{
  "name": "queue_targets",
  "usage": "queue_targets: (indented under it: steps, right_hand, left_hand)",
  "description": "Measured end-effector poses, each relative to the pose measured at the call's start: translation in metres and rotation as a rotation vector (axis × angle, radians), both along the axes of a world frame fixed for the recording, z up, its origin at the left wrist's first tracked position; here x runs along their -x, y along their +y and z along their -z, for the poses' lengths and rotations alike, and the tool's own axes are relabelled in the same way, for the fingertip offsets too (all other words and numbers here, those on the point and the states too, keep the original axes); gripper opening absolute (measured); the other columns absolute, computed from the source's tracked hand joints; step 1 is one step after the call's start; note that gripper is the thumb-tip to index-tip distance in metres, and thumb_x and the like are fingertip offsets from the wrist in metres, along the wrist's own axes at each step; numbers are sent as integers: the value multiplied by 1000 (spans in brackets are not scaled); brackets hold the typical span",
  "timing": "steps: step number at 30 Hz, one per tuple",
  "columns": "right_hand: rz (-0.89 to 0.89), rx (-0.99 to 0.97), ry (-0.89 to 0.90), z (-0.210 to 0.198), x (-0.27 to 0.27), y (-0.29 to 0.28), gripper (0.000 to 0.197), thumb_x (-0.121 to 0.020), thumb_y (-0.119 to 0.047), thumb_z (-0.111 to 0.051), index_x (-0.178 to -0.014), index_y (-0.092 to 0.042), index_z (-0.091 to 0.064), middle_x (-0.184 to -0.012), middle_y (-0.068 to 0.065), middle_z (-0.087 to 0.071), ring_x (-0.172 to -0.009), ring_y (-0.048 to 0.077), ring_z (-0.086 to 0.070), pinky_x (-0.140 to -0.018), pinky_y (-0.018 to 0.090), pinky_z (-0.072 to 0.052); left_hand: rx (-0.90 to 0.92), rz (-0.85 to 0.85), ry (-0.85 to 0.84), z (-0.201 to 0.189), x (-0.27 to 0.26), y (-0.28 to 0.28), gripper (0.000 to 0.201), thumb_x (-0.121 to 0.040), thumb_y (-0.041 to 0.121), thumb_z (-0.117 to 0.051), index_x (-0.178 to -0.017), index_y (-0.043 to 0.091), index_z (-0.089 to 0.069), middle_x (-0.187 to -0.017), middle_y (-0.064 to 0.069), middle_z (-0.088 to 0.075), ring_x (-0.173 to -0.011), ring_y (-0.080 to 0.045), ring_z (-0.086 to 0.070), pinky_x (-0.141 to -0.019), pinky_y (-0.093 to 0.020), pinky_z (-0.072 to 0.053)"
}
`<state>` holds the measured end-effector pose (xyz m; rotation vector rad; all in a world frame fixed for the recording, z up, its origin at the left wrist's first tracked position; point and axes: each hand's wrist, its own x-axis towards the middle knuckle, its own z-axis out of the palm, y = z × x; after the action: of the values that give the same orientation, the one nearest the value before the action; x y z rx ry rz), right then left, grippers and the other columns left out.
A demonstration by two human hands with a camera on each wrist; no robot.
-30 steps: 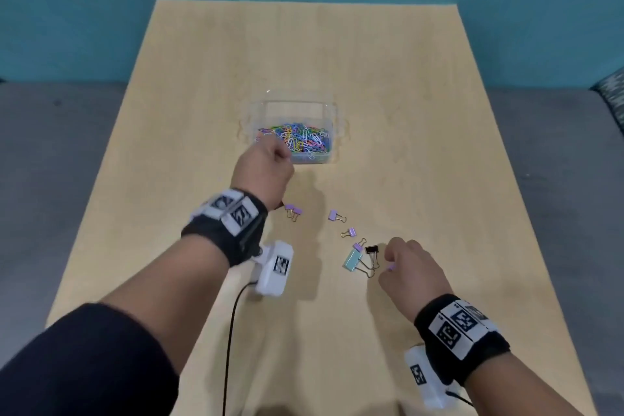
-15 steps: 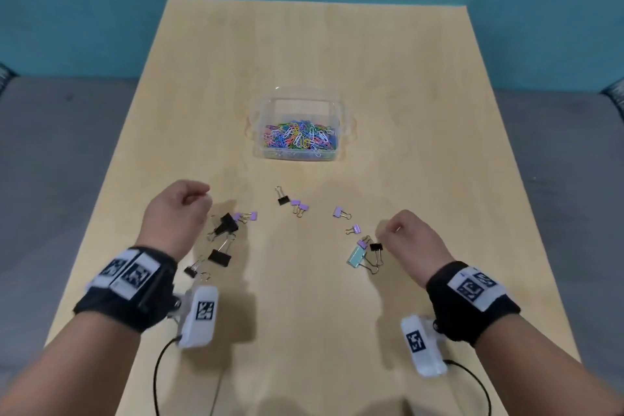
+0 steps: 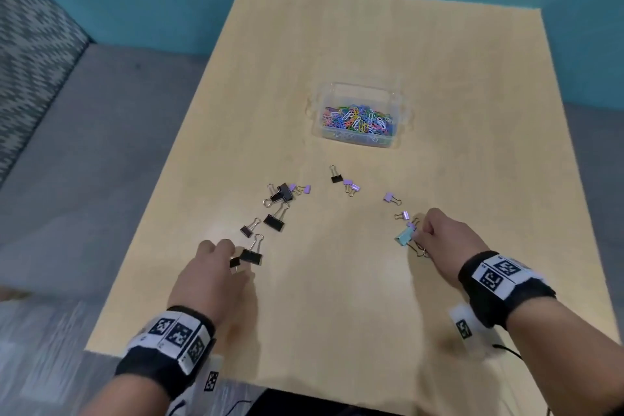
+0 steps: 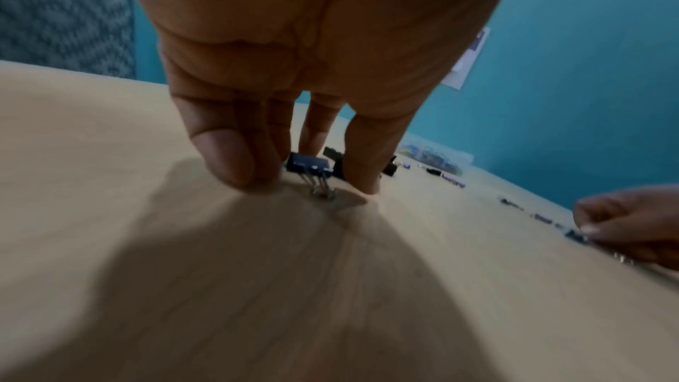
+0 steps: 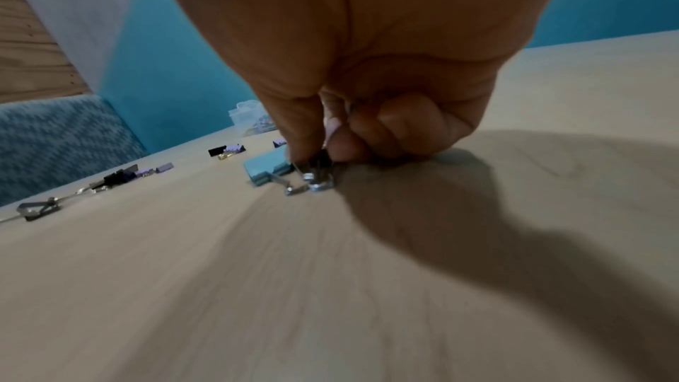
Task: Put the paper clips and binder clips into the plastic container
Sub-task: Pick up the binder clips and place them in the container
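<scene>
Near side of the plastic container (image 3: pixel 358 101), binder clips lie on the worktop (image 3: pixel 439 78). Left hand (image 3: pixel 211 275) fingers straddle a black clip (image 4: pixel 308 164), grip unclear. Right hand (image 3: pixel 442 240) pinches clip handles (image 5: pixel 316 176) beside the teal clip (image 5: pixel 266 169).

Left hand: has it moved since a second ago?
Yes. The left hand has drawn back from the plastic container toward the table's near edge, fingers around a black binder clip.

Both forearms are reaching forward, black marker bands on the wrists. The left hand (image 3: pixel 209 275) is pointing fingers down, thumb and fingertips (image 4: pixel 235 161) coming together low without clearly gripping anything yet. The right hand (image 3: pixel 442 235) is curling tighter, thumb and forefinger pinching, the other fingers tucking under.
</scene>
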<state>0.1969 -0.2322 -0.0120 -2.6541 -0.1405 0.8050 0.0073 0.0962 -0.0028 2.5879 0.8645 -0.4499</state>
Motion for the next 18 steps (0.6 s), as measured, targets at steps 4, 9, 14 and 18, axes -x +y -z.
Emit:
queue_targets:
  steps: [4,9,14,18]
  right_hand:
    - [-27,17,-23,-2,6,0,27,-89,-39,-56,-78,-20,-40,-66,5,-62,-56,25,-53,-52,34,-42]
    - [-68,104,-49,-3,9,4,20,-87,-30,-52,-80,-19,-36,-66,2,-59,-55,21,-54,-49,31,-39]
    - [-67,126,-39,-8,11,3,16,-81,-24,-50,-81,-21,-35,-67,2,-58,-55,20,-53,-47,28,-37]
    - [335,-278,45,-9,13,-10,10,-76,-19,-52,-73,-12,-45,-61,8,-57,-49,23,-45,-47,28,-32]
  left_hand:
    - [27,-20,-96,6,-3,-3,21,-86,35,-60,-79,23,-44,-81,3,-41,-62,-20,-50,-60,-33,-42]
    - [72,-74,-96,9,-8,-1,11,-80,31,-59,-80,23,-50,-80,0,-49,-66,-22,-53,-62,-32,-42]
    - [1021,-861,-515,-1,-9,2,9,-83,-3,-54,-74,-1,-56,-58,-9,-56,-50,-18,-54,-66,-38,-53]
    - [1021,-892,-501,-5,-6,10,10,-82,-9,-44,-81,-5,-52,-68,-20,-57,-51,-21,-48,-49,-26,-42]
